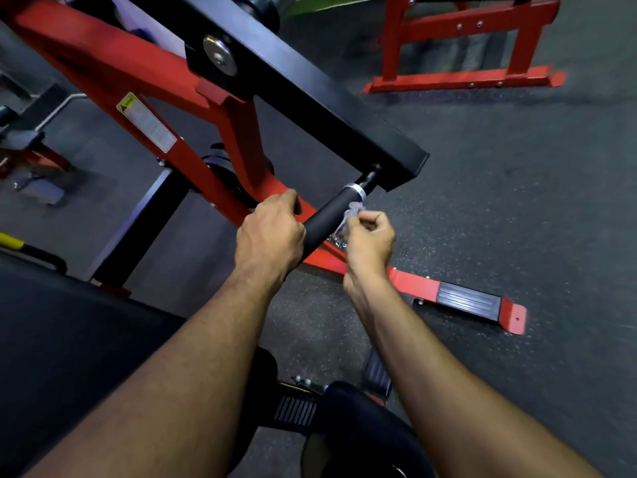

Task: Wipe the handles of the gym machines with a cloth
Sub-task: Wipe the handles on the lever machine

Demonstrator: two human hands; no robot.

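A black padded handle sticks out from the end of the machine's black arm, slanting down toward me. My left hand grips the near end of the handle. My right hand pinches a small crumpled grey cloth and holds it against the right side of the handle, just below its silver ring.
The machine's red frame runs from the upper left down to a red foot with a black tread plate on the dark rubber floor. Another red frame stands at the upper right. A black seat pad lies at the lower left.
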